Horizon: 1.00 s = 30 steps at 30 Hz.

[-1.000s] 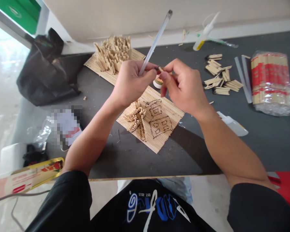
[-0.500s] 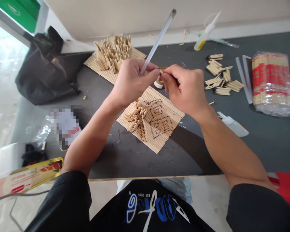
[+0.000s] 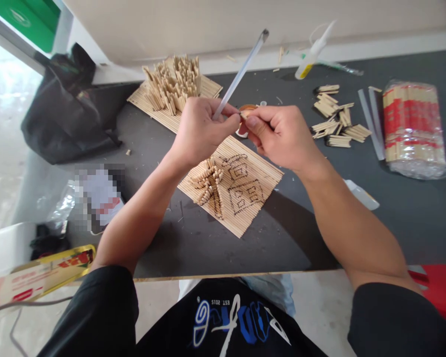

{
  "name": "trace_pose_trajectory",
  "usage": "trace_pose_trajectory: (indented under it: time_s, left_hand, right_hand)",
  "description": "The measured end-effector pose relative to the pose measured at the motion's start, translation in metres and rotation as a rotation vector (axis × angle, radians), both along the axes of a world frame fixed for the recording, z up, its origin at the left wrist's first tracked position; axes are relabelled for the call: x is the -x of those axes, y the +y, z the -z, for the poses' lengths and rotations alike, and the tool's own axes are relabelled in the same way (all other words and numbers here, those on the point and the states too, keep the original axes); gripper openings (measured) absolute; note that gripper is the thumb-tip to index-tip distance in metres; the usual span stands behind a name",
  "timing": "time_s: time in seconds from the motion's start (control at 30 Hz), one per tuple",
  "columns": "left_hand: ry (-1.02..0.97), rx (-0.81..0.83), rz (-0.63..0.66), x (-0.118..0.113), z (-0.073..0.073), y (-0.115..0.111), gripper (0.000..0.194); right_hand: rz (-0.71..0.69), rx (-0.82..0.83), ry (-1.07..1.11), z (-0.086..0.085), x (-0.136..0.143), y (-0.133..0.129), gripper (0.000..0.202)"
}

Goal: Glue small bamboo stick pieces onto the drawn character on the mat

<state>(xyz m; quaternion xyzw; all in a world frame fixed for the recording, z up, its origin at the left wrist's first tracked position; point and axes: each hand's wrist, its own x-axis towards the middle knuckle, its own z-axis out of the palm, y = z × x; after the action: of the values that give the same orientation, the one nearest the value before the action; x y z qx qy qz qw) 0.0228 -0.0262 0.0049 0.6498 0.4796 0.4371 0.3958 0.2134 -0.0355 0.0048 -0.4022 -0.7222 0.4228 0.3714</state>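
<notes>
A translucent glue stick [image 3: 241, 74] with a darkened tip slants up out of my left hand [image 3: 200, 131], whose fingers are closed around its lower end. Thumb and forefinger of my right hand [image 3: 286, 136] pinch a short wooden stick [image 3: 244, 114], its end close to my left fingertips. Below both hands lies a mat of bamboo sticks [image 3: 250, 213] with characters drawn in dark dotted outline. Short upright sticks [image 3: 210, 178] cover part of the left character. Behind the fingers is a small round container [image 3: 247, 107], partly hidden.
Many upright sticks [image 3: 174, 82] stand on another mat behind. At right are loose match-like sticks [image 3: 338, 119], more glue sticks [image 3: 370, 124] and a wrapped stick bundle [image 3: 414, 129]. Glue bottles [image 3: 307, 64] lie about; a black bag [image 3: 67, 109] sits left.
My hands have shifted slightly down and left in the view, still close together. The glue stick's tip is a little lower, and more of the round container shows behind the fingers.
</notes>
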Motion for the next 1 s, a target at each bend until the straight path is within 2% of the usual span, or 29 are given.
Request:
trace_pose_trajectory:
  time_s: [0.2, 0.57, 0.7, 0.83, 1.0]
  left_hand:
    - [0.021, -0.015, 0.002, 0.0, -0.006, -0.002, 0.012]
    - [0.11, -0.068, 0.004, -0.003, -0.008, -0.005, 0.016]
    - [0.131, -0.106, 0.01, -0.004, -0.012, -0.008, 0.018]
    - [0.06, -0.084, 0.041, -0.004, -0.014, -0.008, 0.017]
    - [-0.041, -0.032, -0.025, -0.004, -0.005, -0.005, 0.014]
  right_hand:
    - [-0.095, 0.245, 0.185, 0.004, 0.0, 0.001, 0.042]
    - [-0.237, 0.53, 0.347, 0.002, -0.01, 0.008, 0.032]
    - [-0.178, 0.497, 0.342, 0.004, -0.008, 0.01, 0.035]
    - [-0.129, 0.409, 0.345, 0.004, -0.002, 0.006, 0.032]
    - [-0.118, 0.308, 0.349, 0.002, 0.004, 0.0, 0.03]
